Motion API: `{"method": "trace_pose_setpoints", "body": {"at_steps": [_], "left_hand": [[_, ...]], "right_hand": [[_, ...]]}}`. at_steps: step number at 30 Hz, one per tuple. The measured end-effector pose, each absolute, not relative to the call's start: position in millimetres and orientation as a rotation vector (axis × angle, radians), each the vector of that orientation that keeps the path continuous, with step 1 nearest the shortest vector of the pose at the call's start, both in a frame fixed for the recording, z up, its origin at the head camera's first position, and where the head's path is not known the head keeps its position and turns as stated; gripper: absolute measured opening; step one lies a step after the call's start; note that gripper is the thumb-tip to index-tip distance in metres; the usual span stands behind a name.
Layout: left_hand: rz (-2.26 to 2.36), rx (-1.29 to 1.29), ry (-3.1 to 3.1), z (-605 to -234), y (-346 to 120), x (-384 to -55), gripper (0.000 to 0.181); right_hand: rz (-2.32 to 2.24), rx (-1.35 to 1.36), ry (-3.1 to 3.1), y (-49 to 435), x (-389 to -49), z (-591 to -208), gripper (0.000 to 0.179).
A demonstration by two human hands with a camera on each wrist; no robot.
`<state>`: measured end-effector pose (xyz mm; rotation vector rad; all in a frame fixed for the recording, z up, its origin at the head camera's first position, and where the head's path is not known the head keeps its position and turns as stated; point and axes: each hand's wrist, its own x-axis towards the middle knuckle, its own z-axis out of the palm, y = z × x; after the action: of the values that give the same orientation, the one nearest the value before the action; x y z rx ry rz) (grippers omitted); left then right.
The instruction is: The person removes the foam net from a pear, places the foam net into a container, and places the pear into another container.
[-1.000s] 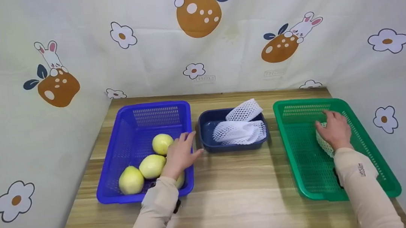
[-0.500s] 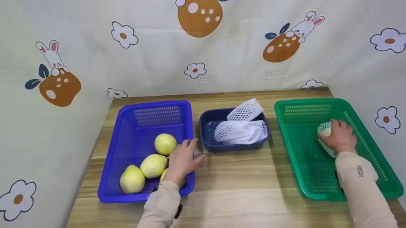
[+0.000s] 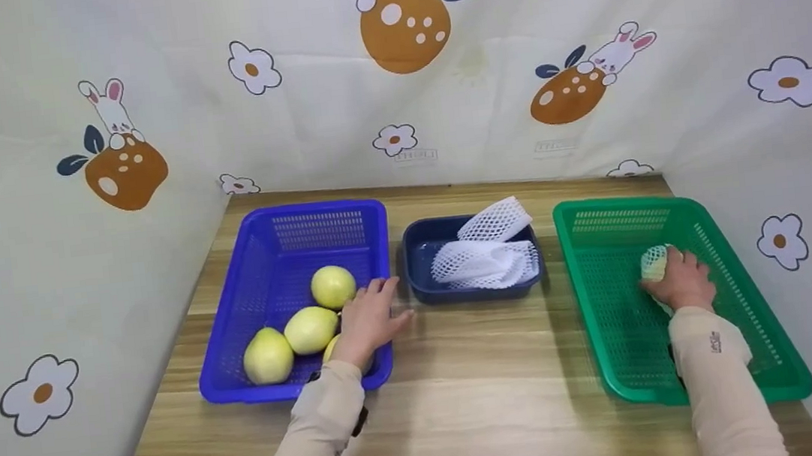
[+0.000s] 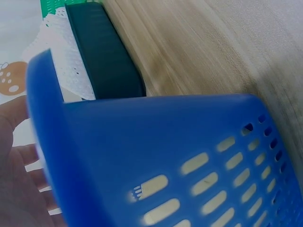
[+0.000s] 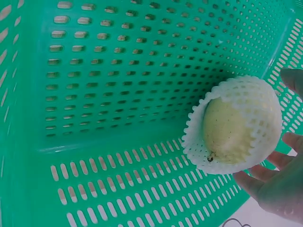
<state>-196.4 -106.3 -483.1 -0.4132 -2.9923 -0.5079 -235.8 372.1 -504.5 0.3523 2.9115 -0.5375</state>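
Note:
My left hand (image 3: 367, 321) lies over the right rim of the blue basket (image 3: 285, 213), fingers relaxed and holding nothing. Several pale yellow-green pears (image 3: 311, 330) sit in that basket, one partly hidden under the hand. Inside the green basket (image 3: 588, 345) lies a pear in a white foam net (image 3: 653, 262). My right hand (image 3: 683, 280) is at its right side and hides part of it. In the right wrist view the netted pear (image 5: 232, 125) rests in the basket, with fingers (image 5: 262, 172) loosely extended along its side and the thumb apart from it.
Between the baskets stands a small dark blue tray (image 3: 424, 290) with white foam nets (image 3: 485, 261) piled in it; one leans over its back rim. Wooden tabletop (image 3: 484, 393) shows in front of the tray. A patterned curtain (image 3: 317, 101) closes off the back and sides.
My right hand has lowered beside the netted pear and drawn slightly back to the right, showing more of the pear's upper end. My left hand stays at the blue rim.

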Motion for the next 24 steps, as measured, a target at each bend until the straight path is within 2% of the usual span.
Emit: {"method": "trace_pose_setpoints", "body": {"at_steps": [8, 15, 24], "left_hand": [[-0.508, -0.414, -2.997, -484, -107, -198, 0.057], [-0.496, -0.415, -2.996, -486, -107, -198, 0.056], [-0.492, -0.397, -3.011, -485, -107, -197, 0.057]], "right_hand": [[-0.549, 0.403, 2.913, 381, -231, -507, 0.081], [-0.591, 0.382, 2.878, 384, -232, -514, 0.086], [-0.578, 0.362, 2.896, 377, -234, -517, 0.075]]}}
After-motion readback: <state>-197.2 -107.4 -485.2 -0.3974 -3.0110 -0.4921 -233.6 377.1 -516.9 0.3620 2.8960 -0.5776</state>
